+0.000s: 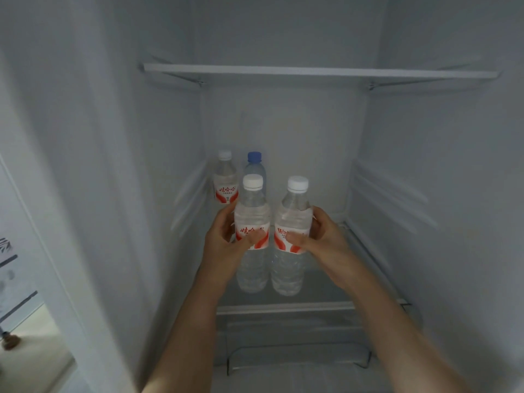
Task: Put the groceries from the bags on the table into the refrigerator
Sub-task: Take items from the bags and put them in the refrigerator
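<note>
Both my arms reach into the open refrigerator. My left hand (226, 241) grips a clear water bottle (252, 222) with a white cap and a red-and-white label. Beside it, my right hand (323, 236) grips a second, matching water bottle (292, 222). Both bottles are upright over the glass shelf (326, 279), side by side; whether their bases rest on it I cannot tell. At the back left of the same shelf stand a third white-capped bottle (225, 177) and a blue-capped bottle (254, 163), partly hidden behind the one in my left hand.
An upper glass shelf (320, 71) spans the compartment above. The white side walls (425, 194) carry ribbed rails. A clear drawer (297, 355) sits below the shelf. The refrigerator door (42, 222) stands at the left. The right part of the shelf holds nothing.
</note>
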`<state>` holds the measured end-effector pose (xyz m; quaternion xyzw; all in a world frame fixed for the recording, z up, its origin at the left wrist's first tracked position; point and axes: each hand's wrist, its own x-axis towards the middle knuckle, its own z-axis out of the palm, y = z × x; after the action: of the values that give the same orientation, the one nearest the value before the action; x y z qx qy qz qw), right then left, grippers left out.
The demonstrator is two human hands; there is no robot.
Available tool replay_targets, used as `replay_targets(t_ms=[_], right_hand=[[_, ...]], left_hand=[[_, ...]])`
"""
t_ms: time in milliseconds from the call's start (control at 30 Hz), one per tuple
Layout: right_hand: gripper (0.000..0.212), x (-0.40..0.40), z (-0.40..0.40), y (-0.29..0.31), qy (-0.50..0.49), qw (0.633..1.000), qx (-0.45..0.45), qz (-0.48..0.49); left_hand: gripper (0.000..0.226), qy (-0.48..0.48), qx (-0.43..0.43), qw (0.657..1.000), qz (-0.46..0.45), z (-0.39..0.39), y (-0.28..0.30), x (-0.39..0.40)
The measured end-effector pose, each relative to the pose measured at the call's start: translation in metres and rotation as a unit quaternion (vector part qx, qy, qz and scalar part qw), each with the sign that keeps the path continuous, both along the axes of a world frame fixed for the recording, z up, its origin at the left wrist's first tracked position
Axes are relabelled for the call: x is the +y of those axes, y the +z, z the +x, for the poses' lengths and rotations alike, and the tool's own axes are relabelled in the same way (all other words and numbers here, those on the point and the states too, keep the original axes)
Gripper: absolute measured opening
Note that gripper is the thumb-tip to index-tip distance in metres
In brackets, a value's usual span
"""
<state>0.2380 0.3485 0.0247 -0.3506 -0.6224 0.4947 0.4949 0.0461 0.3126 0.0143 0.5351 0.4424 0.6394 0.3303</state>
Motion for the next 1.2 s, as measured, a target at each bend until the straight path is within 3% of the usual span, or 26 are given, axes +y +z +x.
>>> replay_targets(t_ms=[167,233,300,500,700,833,1033,1200], right_hand=[[0.069,-0.022,-0.01,-0.017,-0.143,0.987,-0.042,0.054],[0.078,-0.035,-0.022,-0.032,-0.2,0.972,-0.083,0.09],[0.089,-0.043,-0.032,-0.047,-0.223,0.961,-0.117,0.117],[0.091,-0.039,-0.036,-0.063,-0.236,0.946,-0.178,0.134],[0.088,-0.019,-0.023,-0.062,-0.239,0.948,-0.165,0.128],[0.087,0.005,-0.013,-0.06,-0.243,0.95,-0.161,0.117],[0.088,0.042,-0.004,-0.058,-0.253,0.954,-0.135,0.092],[0.087,0.071,0.003,-0.056,-0.242,0.957,-0.135,0.091]], left_hand=[[0.086,0.04,0.063,0.997,0.005,0.009,-0.009,-0.013],[0.098,0.063,0.098,0.993,0.002,0.017,-0.018,-0.017],[0.095,0.088,0.133,0.987,0.009,0.023,-0.03,-0.017],[0.093,0.122,0.131,0.984,-0.014,0.028,-0.045,-0.011],[0.076,0.111,0.099,0.989,-0.01,0.044,-0.051,0.021],[0.079,0.101,0.125,0.987,-0.01,0.047,-0.054,0.047],[0.106,0.142,0.208,0.968,-0.02,0.058,-0.049,0.08],[0.102,0.164,0.24,0.956,-0.025,0.067,-0.043,0.101]])
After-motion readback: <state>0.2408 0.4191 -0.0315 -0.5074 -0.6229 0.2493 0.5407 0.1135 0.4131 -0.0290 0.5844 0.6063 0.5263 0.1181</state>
